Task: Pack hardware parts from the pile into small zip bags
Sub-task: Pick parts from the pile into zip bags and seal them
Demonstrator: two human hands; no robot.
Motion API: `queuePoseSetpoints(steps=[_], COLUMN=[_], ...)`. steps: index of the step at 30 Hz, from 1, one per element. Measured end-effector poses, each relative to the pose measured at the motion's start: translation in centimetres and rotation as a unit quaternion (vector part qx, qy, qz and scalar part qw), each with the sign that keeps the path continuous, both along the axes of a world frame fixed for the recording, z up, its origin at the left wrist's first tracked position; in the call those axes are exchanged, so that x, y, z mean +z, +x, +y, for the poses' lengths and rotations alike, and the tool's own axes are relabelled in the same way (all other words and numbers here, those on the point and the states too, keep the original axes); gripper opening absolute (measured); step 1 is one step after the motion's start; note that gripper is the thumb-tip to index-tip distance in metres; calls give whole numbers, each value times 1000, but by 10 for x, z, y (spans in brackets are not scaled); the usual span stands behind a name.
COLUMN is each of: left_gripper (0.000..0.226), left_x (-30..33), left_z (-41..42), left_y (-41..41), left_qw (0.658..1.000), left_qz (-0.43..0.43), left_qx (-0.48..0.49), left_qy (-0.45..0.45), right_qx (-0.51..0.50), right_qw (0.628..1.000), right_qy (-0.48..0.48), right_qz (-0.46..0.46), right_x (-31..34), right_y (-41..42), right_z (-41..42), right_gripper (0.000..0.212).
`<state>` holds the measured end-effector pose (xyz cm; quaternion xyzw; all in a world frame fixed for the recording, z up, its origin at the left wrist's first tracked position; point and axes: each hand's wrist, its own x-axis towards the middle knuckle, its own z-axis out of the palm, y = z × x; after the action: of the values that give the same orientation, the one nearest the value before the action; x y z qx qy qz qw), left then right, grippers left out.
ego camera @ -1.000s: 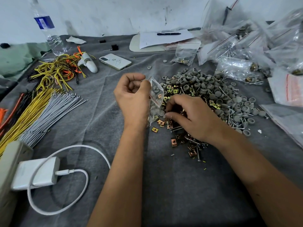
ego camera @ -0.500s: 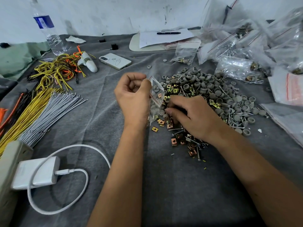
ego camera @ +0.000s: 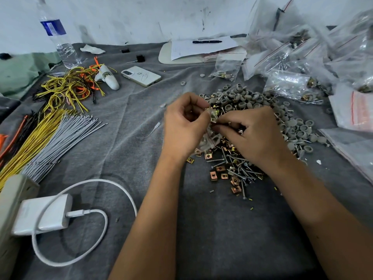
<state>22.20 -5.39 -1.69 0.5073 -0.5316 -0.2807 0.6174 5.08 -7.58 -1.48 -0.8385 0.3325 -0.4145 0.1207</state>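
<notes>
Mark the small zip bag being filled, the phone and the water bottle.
small zip bag [ego camera: 210, 138]: head view, on the clear lower part hanging between the two hands.
phone [ego camera: 141, 76]: head view, on the middle of its white back.
water bottle [ego camera: 52, 27]: head view, on its blue label.

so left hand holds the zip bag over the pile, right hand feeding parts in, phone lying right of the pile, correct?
Not quite: the head view shows the phone left of the pile. The left hand does hold the zip bag, the right hand at its mouth.
</notes>
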Motion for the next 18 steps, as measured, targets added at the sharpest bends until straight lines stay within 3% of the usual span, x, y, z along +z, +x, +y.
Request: queuePoseSetpoints(steps=[5,12,18], left_gripper=[14,22,13], left_x=[1,5,6], left_z=[1,1,-1], left_y=[-1,1,4], left_qw=[999,989,974], left_qz=[15,87,158], left_qx=[30,91,141], left_qy=[-26,-76,-77], right_qx=[-5,-32,12], right_qw=[999,998,989], right_qy=[-5,45,125], right_qz=[34,-26,77], right_x=[1,-1,-7], right_y=[-1,0,6], right_z=[1,-1,-2], right_gripper=[18,18,14])
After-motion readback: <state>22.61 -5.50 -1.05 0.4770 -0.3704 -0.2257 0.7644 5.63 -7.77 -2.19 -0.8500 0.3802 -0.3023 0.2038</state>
